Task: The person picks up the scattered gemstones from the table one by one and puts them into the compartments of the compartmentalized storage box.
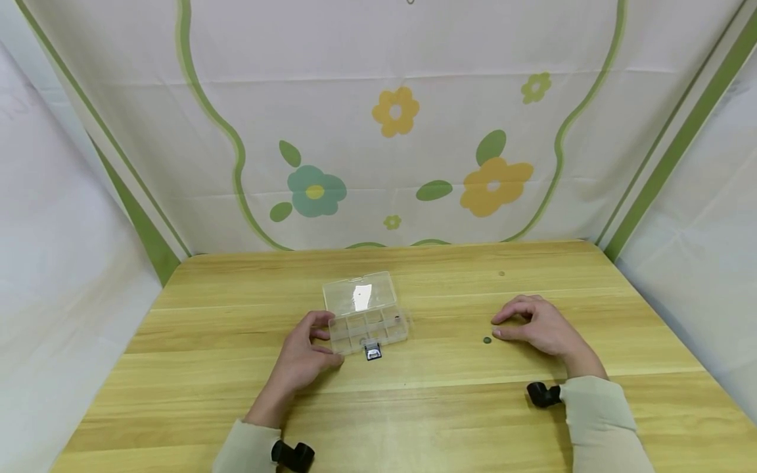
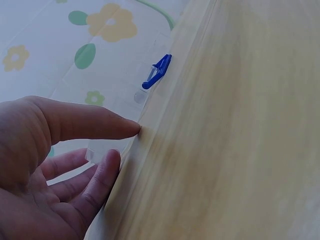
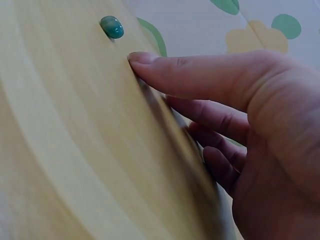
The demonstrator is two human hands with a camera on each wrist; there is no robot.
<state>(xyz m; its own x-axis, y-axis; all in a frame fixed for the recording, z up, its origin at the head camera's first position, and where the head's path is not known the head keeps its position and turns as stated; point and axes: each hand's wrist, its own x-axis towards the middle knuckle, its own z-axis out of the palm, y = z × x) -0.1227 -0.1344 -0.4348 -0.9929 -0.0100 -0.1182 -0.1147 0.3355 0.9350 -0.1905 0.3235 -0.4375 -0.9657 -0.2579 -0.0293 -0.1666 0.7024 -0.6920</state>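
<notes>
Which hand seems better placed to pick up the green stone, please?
Probably the right hand: it is close beside the green stone, while the left hand is at the clear box.

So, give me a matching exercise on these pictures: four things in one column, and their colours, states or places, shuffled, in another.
Column one
1. Box
2. Latch
3. Small oval piece
4. Backdrop

Column two
A. Glossy green, lying on the table
B. Hanging upright, printed with flowers
C. Transparent and divided, lid open
D. Blue, at the box's near edge

Right pairs: 1-C, 2-D, 3-A, 4-B
</notes>
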